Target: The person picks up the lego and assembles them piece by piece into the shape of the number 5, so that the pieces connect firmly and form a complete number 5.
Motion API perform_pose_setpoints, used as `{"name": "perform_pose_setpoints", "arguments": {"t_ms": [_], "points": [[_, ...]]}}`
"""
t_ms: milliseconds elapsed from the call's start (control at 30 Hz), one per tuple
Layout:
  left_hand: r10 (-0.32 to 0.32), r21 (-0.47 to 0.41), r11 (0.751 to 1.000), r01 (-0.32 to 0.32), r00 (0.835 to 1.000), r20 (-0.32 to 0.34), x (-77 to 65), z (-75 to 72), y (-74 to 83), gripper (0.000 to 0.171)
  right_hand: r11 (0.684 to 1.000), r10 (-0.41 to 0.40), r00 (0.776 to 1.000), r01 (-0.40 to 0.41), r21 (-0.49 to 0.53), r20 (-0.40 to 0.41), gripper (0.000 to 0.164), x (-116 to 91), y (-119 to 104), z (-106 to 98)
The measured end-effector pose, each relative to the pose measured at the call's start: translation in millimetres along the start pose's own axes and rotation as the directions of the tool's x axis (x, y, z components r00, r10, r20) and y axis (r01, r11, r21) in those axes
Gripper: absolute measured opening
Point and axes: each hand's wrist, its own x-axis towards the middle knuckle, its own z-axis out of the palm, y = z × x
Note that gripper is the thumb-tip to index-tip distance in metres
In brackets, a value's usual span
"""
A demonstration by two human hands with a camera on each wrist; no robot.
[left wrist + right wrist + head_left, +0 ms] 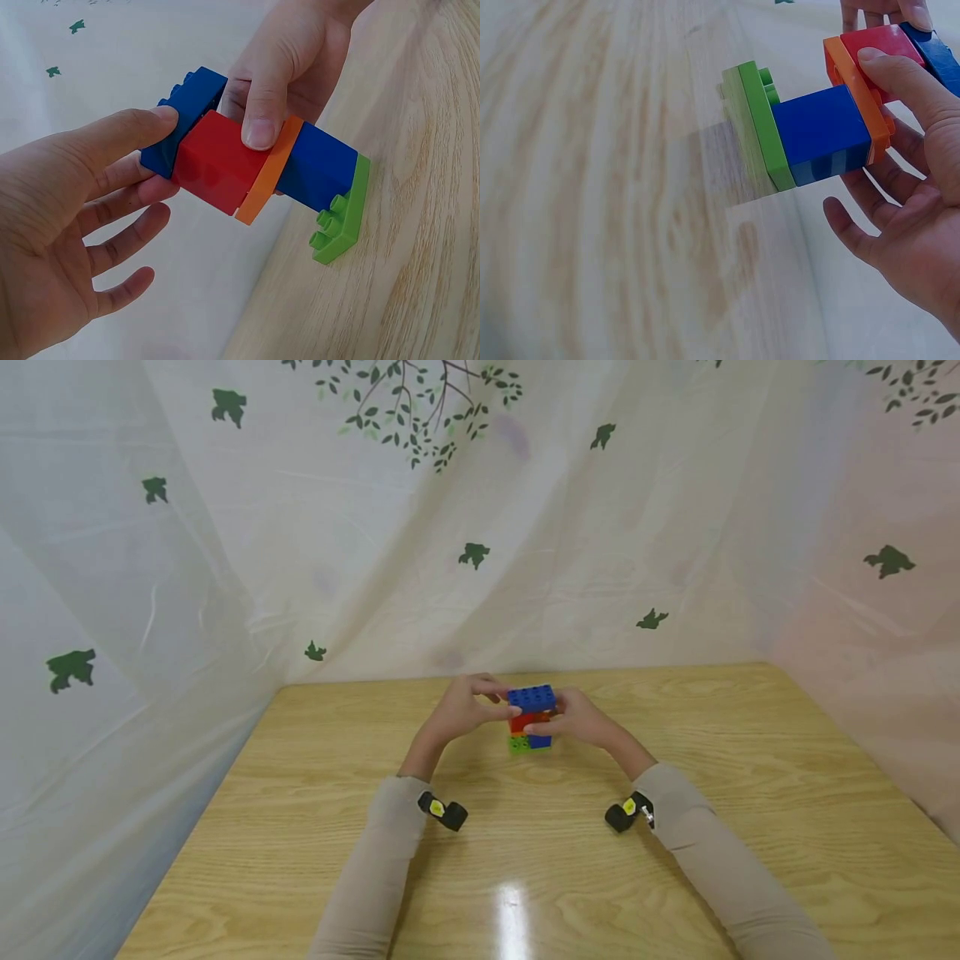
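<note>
A tower of toy building bricks rises between both hands, its thin green plate (763, 131) right at the tabletop. Above that come a blue block (821, 135), a thin orange plate (270, 172) and a red block (219, 161). At the top is a thin blue studded brick (532, 698), tilted slightly against the red block with a narrow gap at one side. My left hand (459, 710) pinches this top brick between thumb and fingers. My right hand (588, 722) grips the tower at the red block, thumb on its face and fingers behind, partly hidden.
The wooden table (300, 860) extends around the tower. Behind it hangs a pale curtain (390, 593) with green leaf and bird prints. Each wrist wears a small black camera, the left camera (453, 816) and the right camera (619, 818), close above the table.
</note>
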Motion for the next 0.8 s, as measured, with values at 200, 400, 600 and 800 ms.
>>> {"name": "perform_pose_setpoints", "arguments": {"t_ms": [200,400,600,800], "points": [[0.019,0.004,1.000,-0.020,1.000,0.008,0.5,-0.4,-1.6,0.033,1.000,-0.007,1.000,0.007,-0.014,0.002,0.052,0.1,1.0,-0.2],[0.020,0.005,1.000,-0.021,1.000,0.014,0.3,-1.1,-0.7,0.033,1.000,0.008,1.000,-0.008,-0.017,-0.004,0.052,2.3,3.3,0.1],[0.008,0.026,1.000,-0.008,1.000,0.009,-0.4,-1.5,2.7,0.033,1.000,0.005,1.000,-0.005,-0.007,-0.003,0.050,3.0,5.8,0.0],[-0.009,0.039,0.999,0.008,1.000,0.007,-0.6,-1.6,4.2,0.033,1.000,-0.011,1.000,0.011,-0.010,-0.001,0.049,3.0,5.6,0.4]]}}
